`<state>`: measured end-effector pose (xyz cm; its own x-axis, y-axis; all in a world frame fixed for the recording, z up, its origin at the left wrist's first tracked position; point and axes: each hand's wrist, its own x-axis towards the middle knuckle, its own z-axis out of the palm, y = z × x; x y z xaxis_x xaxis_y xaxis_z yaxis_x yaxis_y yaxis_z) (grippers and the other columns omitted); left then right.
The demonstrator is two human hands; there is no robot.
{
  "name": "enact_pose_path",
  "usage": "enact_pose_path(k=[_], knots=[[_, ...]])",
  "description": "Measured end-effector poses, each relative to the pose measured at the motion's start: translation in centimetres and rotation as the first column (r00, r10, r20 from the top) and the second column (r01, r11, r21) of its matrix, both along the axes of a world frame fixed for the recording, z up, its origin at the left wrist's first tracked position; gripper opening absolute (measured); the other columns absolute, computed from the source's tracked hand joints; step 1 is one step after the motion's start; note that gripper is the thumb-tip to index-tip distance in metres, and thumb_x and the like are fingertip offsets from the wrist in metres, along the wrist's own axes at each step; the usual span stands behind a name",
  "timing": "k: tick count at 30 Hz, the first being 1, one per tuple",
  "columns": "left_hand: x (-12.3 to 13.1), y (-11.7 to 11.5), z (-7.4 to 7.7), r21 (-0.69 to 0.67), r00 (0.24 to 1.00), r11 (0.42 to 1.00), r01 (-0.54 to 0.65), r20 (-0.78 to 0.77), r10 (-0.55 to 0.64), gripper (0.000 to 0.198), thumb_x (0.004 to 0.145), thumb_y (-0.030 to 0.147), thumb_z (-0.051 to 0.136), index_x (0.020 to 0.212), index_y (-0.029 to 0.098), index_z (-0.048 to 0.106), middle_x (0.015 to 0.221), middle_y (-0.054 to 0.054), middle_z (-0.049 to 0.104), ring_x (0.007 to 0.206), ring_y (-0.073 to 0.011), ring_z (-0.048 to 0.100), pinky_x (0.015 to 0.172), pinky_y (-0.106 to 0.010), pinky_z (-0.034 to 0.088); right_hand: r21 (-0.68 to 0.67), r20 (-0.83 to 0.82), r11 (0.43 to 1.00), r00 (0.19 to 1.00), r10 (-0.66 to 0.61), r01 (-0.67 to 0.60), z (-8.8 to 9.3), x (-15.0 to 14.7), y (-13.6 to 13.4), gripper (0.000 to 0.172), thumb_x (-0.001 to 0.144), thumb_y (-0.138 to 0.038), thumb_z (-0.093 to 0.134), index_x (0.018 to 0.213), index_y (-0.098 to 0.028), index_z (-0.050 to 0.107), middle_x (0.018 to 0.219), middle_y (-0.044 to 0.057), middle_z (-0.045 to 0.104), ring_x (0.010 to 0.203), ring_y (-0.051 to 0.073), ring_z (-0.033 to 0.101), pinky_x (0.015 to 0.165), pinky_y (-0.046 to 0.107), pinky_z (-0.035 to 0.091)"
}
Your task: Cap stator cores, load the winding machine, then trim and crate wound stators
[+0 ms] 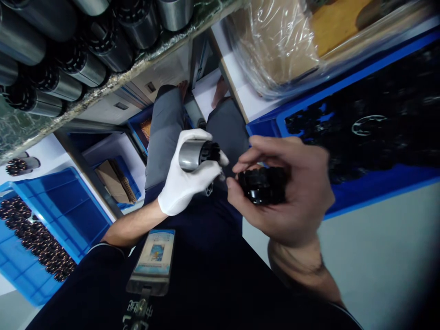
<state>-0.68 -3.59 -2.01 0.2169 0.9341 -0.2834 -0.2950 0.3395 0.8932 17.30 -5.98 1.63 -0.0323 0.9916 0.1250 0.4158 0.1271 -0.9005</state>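
My left hand (184,178), in a white glove, is wrapped round a short metal cylinder (190,155) with a slotted black ring (209,151) at its right end. Just right of it, my bare right hand (292,188) curls round several glossy black ring-shaped parts (263,184), bunched in the palm. The thumb and fingertips of that hand point toward the cylinder, a small gap apart from it. Both hands are above my lap. How many black parts the right hand holds is hidden by the fingers.
Rows of metal cylinders (92,68) with black ends stand on a worn bench edge at upper left. At right, a blue bin (360,197) holds many black parts, beside a plastic-wrapped carton (275,50). A blue crate (68,197) with copper-coloured parts lies at lower left.
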Motion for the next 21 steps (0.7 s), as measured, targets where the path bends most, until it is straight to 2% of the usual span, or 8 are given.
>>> enact_pose_path(k=[2, 4, 7, 11, 15, 18, 20, 21], knots=[[-0.1, -0.2, 0.1, 0.063, 0.999, 0.998, 0.026, 0.035, -0.028, 0.061, 0.087, 0.050, 0.100, 0.128, 0.032, 0.059, 0.105, 0.000, 0.078, 0.089, -0.0230, 0.079, 0.084, -0.042, 0.067, -0.073, -0.052, 0.997, 0.998, 0.023, -0.027, 0.0, -0.1, -0.2, 0.082, 0.088, -0.014, 0.086, 0.159, -0.045, 0.059, 0.118, 0.004, 0.070, 0.096, 0.030, 0.076, 0.085, 0.049, 0.073], [-0.2, -0.3, 0.4, 0.116, 0.999, 0.993, 0.033, -0.015, -0.031, 0.075, 0.073, 0.042, 0.110, 0.126, 0.032, 0.057, 0.110, -0.001, 0.079, 0.091, -0.0237, 0.080, 0.083, -0.042, 0.068, -0.073, -0.017, 0.993, 0.995, 0.095, -0.096, -0.1, -0.2, -0.3, 0.081, 0.088, -0.014, 0.084, 0.160, -0.040, 0.056, 0.119, 0.005, 0.067, 0.099, 0.030, 0.076, 0.093, 0.049, 0.073], [-0.1, -0.3, 0.8, 0.143, 0.991, 0.989, 0.027, -0.132, -0.008, 0.070, 0.078, 0.034, 0.108, 0.126, 0.033, 0.057, 0.113, -0.002, 0.077, 0.092, -0.0226, 0.079, 0.084, -0.042, 0.068, -0.054, 0.079, 0.990, 0.988, 0.135, -0.131, -0.3, 0.0, -0.4, 0.081, 0.087, -0.011, 0.084, 0.159, -0.037, 0.057, 0.124, 0.007, 0.070, 0.108, 0.031, 0.076, 0.101, 0.048, 0.073], [0.3, 0.1, 0.3, 0.193, 0.991, 0.979, -0.061, -0.102, 0.082, 0.062, 0.085, 0.021, 0.099, 0.127, 0.029, 0.054, 0.101, 0.003, 0.077, 0.087, -0.0183, 0.080, 0.086, -0.037, 0.065, -0.176, -0.093, 0.977, 0.990, 0.104, -0.119, -0.7, 1.0, -1.1, 0.076, 0.090, -0.015, 0.090, 0.157, -0.041, 0.063, 0.140, 0.007, 0.076, 0.101, 0.028, 0.084, 0.070, 0.035, 0.074], [0.2, 0.6, -0.4, 0.169, 0.984, 0.979, -0.118, -0.115, 0.138, 0.062, 0.082, 0.021, 0.098, 0.124, 0.027, 0.053, 0.095, 0.005, 0.077, 0.086, -0.0170, 0.079, 0.092, -0.036, 0.062, -0.272, -0.402, 0.960, 0.914, -0.051, -0.066, -1.3, 1.4, -1.9, 0.050, 0.096, -0.019, 0.093, 0.139, -0.037, 0.078, 0.114, -0.001, 0.086, 0.066, 0.017, 0.080, 0.050, 0.026, 0.065], [-0.2, 0.7, -0.6, 0.133, 0.998, 0.991, -0.014, -0.061, 0.022, 0.077, 0.073, 0.040, 0.107, 0.126, 0.029, 0.052, 0.103, 0.001, 0.079, 0.090, -0.0221, 0.080, 0.094, -0.040, 0.064, -0.269, -0.544, 0.960, 0.835, -0.085, -0.078, -1.4, 1.2, -2.0, 0.037, 0.097, -0.024, 0.095, 0.129, -0.037, 0.084, 0.098, -0.004, 0.086, 0.053, 0.013, 0.071, 0.041, 0.025, 0.056], [-0.3, 0.6, -0.4, 0.083, 0.998, 0.996, 0.027, 0.053, -0.032, 0.080, 0.078, 0.073, 0.098, 0.131, 0.032, 0.054, 0.116, -0.004, 0.079, 0.091, -0.0250, 0.080, 0.089, -0.044, 0.066, -0.198, -0.476, 0.979, 0.877, -0.060, -0.041, -1.1, 0.9, -1.9, 0.040, 0.092, -0.023, 0.099, 0.126, -0.039, 0.087, 0.097, -0.003, 0.086, 0.054, 0.015, 0.070, 0.042, 0.029, 0.057], [-0.2, 0.5, -0.2, 0.034, 0.993, 0.999, 0.013, 0.113, -0.017, 0.077, 0.086, 0.086, 0.084, 0.133, 0.032, 0.056, 0.120, -0.006, 0.078, 0.089, -0.0256, 0.079, 0.086, -0.045, 0.066, -0.140, -0.406, 0.990, 0.913, -0.051, -0.007, -0.8, 0.7, -1.8, 0.043, 0.089, -0.022, 0.101, 0.125, -0.040, 0.088, 0.099, -0.002, 0.086, 0.058, 0.018, 0.073, 0.046, 0.033, 0.061]])
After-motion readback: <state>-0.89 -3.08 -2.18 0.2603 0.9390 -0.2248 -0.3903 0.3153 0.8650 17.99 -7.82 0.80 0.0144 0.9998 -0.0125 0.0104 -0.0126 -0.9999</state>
